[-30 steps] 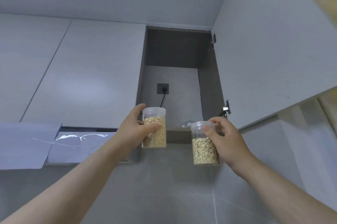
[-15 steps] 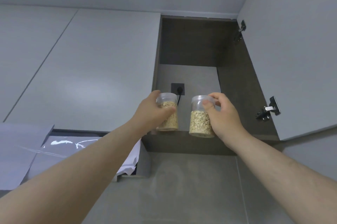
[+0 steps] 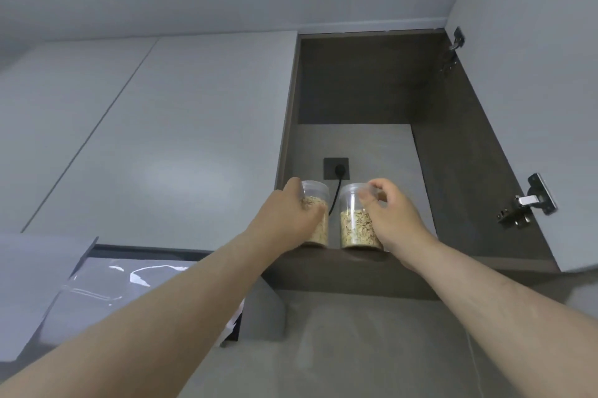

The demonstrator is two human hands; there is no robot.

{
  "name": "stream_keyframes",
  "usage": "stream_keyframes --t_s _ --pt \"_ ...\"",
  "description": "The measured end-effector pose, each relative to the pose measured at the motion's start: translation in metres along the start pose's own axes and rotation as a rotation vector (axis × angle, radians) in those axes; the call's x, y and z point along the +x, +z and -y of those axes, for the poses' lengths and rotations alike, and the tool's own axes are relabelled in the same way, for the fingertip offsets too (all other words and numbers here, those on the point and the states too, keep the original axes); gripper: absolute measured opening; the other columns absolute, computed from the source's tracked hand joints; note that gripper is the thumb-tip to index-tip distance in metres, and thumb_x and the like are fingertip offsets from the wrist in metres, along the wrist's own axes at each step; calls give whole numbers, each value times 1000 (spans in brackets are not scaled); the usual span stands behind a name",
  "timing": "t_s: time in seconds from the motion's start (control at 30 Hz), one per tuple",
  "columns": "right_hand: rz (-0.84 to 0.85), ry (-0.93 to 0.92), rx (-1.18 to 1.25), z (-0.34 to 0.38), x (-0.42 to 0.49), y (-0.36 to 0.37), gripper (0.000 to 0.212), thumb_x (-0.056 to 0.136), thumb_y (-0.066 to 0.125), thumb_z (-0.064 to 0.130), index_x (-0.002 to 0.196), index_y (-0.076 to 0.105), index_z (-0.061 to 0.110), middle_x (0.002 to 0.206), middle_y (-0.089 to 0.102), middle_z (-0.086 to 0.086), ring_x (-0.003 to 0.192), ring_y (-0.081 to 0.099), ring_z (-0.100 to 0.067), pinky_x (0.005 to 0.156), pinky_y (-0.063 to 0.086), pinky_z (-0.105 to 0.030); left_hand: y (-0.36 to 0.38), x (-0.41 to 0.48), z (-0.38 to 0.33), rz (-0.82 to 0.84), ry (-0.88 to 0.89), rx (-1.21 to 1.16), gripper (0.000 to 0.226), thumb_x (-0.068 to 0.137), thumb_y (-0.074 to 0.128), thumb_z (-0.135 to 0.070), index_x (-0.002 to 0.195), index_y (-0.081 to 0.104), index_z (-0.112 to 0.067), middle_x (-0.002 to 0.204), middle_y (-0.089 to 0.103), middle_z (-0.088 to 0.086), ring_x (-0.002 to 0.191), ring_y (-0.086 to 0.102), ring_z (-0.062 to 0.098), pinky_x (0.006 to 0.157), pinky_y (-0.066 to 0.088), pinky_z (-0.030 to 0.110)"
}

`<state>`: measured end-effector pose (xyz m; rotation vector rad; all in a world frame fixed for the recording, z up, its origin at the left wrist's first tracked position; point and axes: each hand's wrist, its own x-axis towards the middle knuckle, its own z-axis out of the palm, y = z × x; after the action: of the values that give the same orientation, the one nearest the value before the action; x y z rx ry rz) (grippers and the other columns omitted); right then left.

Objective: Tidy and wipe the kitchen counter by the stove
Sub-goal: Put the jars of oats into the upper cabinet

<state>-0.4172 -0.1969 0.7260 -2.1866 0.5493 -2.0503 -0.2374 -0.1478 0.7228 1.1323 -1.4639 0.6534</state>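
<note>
Two clear jars of oat flakes stand side by side on the bottom shelf [image 3: 356, 273] of an open wall cabinet. My left hand [image 3: 291, 214] grips the left jar [image 3: 319, 203] from its left side and covers most of it. My right hand [image 3: 393, 218] holds the right jar [image 3: 352, 226] near its top, thumb on the front and fingers curled at its right side. Both jars are upright and rest near the shelf's front edge. The counter and stove are out of view.
The cabinet door [image 3: 534, 73] hangs open at the right, with metal hinges [image 3: 526, 201] on its inner face. A black socket [image 3: 336, 168] with a plugged cable sits on the cabinet's back wall behind the jars. A film-wrapped range hood [image 3: 129, 281] juts out at lower left.
Both hands have raised the jars from below the cabinet into it and set them down on the shelf. The view has tilted further upward.
</note>
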Motion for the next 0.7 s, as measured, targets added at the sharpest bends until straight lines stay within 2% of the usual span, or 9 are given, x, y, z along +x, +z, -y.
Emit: stream_keyframes --t_s 0.07,0.17,0.2,0.27,0.33,0.43,0.57,0.63,0.7 --pt "58 33 22 -5 0 -1 39 100 50 36 138 46 26 121 51 7 98 53 -5 67 39 -16 5 -4 2 -27 27 45 46 92 47 -51 130 36 -28 120 55 4 94 58 16 84 56 35" --pt "219 79 54 -9 2 -5 58 99 54 23 152 30 31 149 42 5 124 48 -13 90 43 -25 12 -14 4 -66 90 47 62 97 42 -51 151 14 -39 146 35 3 110 58 18 86 43 24" --pt "263 90 50 -10 2 -6 64 98 55 18 153 25 34 151 39 5 126 48 -15 93 43 -27 13 -17 4 -93 116 62 63 98 41 -50 152 11 -39 152 29 1 116 56 18 88 41 23" --pt "324 105 47 -9 1 -8 72 97 53 11 154 18 38 144 42 6 110 54 -10 82 45 -23 16 -21 3 -147 162 152 64 99 39 -48 154 9 -35 158 22 1 131 45 20 95 38 25" --pt "357 106 37 -8 1 -9 77 96 51 6 154 15 39 131 43 6 89 50 2 67 41 -15 20 -21 3 -194 192 246 65 98 38 -48 154 10 -30 158 25 3 135 38 23 103 39 32" --pt "364 93 33 -10 3 -12 79 94 52 4 153 17 43 128 44 7 82 48 5 60 39 -12 24 -17 3 -239 215 376 66 96 36 -49 153 14 -25 148 39 3 127 45 23 100 42 35" --pt "378 65 41 -12 5 -12 83 91 57 3 153 19 44 149 39 4 88 49 4 65 40 -14 15 -9 2 -235 202 591 66 93 35 -51 151 21 -24 127 54 1 116 50 21 101 33 40" --pt "397 63 50 -14 6 -13 85 91 59 2 153 19 44 154 34 3 97 49 1 70 40 -16 7 -3 4 -195 221 638 59 91 36 -53 143 32 -26 129 51 -2 120 45 21 106 28 41" --pt "424 61 52 -15 8 -13 87 91 60 1 153 17 44 158 30 3 111 43 -3 79 39 -18 -4 5 6 -135 237 641 50 91 39 -54 132 42 -27 137 46 -6 131 39 21 115 15 47"
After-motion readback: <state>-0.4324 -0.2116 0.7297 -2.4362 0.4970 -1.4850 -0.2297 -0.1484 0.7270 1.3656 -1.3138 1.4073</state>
